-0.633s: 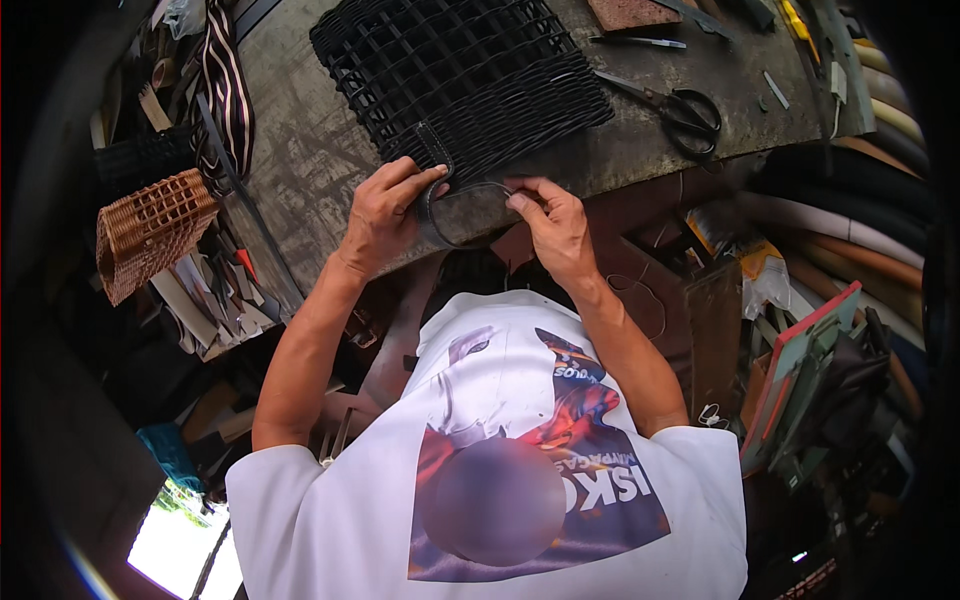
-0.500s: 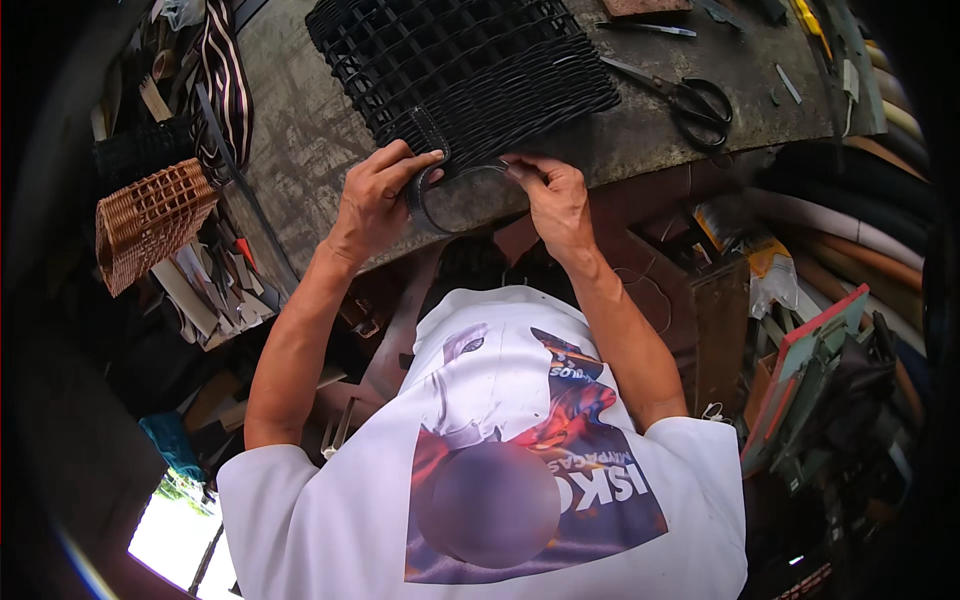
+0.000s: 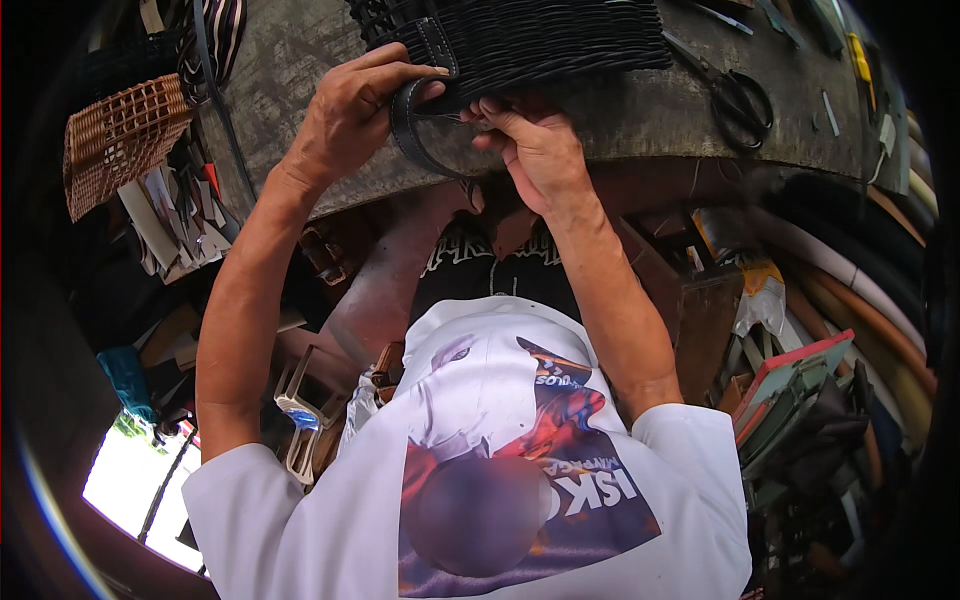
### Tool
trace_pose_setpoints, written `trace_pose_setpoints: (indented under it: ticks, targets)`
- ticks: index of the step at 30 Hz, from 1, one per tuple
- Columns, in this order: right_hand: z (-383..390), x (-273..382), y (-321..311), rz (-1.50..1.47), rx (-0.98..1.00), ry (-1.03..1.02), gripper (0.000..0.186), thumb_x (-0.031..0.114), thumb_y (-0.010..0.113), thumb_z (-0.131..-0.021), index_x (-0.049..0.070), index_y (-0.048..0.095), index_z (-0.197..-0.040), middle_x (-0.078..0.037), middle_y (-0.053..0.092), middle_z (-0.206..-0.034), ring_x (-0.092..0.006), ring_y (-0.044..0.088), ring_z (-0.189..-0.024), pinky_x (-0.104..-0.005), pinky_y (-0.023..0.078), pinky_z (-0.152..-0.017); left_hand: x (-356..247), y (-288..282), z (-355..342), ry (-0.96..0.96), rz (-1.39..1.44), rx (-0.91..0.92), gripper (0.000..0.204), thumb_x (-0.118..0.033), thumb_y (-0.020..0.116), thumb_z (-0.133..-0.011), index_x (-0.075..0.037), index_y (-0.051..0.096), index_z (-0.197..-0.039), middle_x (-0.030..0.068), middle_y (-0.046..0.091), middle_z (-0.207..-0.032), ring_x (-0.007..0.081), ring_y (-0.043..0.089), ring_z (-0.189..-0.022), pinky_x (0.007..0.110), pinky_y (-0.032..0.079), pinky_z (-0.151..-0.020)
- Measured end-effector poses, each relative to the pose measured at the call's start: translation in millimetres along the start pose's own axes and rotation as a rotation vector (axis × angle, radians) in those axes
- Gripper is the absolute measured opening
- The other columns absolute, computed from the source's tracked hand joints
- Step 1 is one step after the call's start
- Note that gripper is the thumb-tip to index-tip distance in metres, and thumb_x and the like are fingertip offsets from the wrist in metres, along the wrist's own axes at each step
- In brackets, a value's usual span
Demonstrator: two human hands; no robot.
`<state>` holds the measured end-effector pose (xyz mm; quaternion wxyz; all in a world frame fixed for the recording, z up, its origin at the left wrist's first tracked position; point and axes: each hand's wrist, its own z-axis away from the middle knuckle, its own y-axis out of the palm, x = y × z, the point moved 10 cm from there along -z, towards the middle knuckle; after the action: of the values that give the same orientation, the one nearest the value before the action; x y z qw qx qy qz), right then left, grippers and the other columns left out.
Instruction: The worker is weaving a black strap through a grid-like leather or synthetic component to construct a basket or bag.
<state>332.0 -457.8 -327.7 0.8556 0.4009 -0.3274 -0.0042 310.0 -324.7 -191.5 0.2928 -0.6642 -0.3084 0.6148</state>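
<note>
A black leather strap (image 3: 411, 140) with pale stitching along its edge curves down in front of the woven black basket (image 3: 560, 45). My left hand (image 3: 345, 110) grips the strap beside the basket's near left corner, thumb and fingers closed on it. A stitched strap piece (image 3: 437, 45) lies up against the basket wall above that hand. My right hand (image 3: 540, 145) is closed in a pinch just right of the strap, below the basket's near edge. A thin line, thread or needle, shows between the hands; what the right fingertips hold is too small to name.
Black-handled scissors (image 3: 740, 105) lie on the worn worktable (image 3: 290, 60) right of the basket, with a yellow-handled tool (image 3: 860, 60) farther right. At left is a brown woven basket (image 3: 125, 135) above scraps. Rolls of material (image 3: 850, 250) and a red-edged board (image 3: 790, 370) stand at right.
The view has shifted, so the basket and table sit higher in it. My right hand has turned, its fingers curling more. The left hand still grips the strap.
</note>
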Motion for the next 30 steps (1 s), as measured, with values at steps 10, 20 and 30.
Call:
trace_pose_setpoints:
  ticks: [10, 20, 30]
  targets:
    - [-4.8, -12.8, 11.5, -0.262, 0.114, -0.057, 0.017, -0.002, 0.056, -0.095, -0.003, 0.062, -0.112, -0.013, 0.069, -0.107, -0.0296, 0.068, -0.102, -0.0424, 0.058, -0.093, -0.2, -0.3, -0.4, 0.088, 0.029, 0.012, 0.025, -0.007, 0.07, -0.089, -0.004, 0.072, -0.114, 0.0052, 0.048, -0.075, 0.0157, 0.05, -0.067, 0.032, 0.041, -0.062]
    - [-24.3, -24.8, 7.0, -0.26, 0.245, 0.049, 0.009, 0.0, 0.062, -0.093, -0.003, 0.067, -0.1, -0.016, 0.07, -0.098, -0.0257, 0.07, -0.088, -0.0362, 0.059, -0.077, 0.0, -0.3, 0.3, 0.073, 0.012, 0.028, 0.024, -0.01, 0.07, -0.091, -0.004, 0.072, -0.114, 0.0046, 0.047, -0.075, 0.0152, 0.047, -0.065, 0.033, 0.039, -0.06]
    - [-30.8, -0.5, 11.5, -0.129, 0.357, 0.092, 0.011, 0.004, 0.065, -0.093, -0.005, 0.07, -0.1, -0.014, 0.07, -0.09, -0.0227, 0.069, -0.081, -0.0338, 0.057, -0.07, 3.1, -0.1, 1.9, 0.077, 0.062, 0.008, 0.025, -0.008, 0.071, -0.089, -0.005, 0.073, -0.114, 0.0045, 0.05, -0.077, 0.016, 0.049, -0.067, 0.032, 0.04, -0.061]
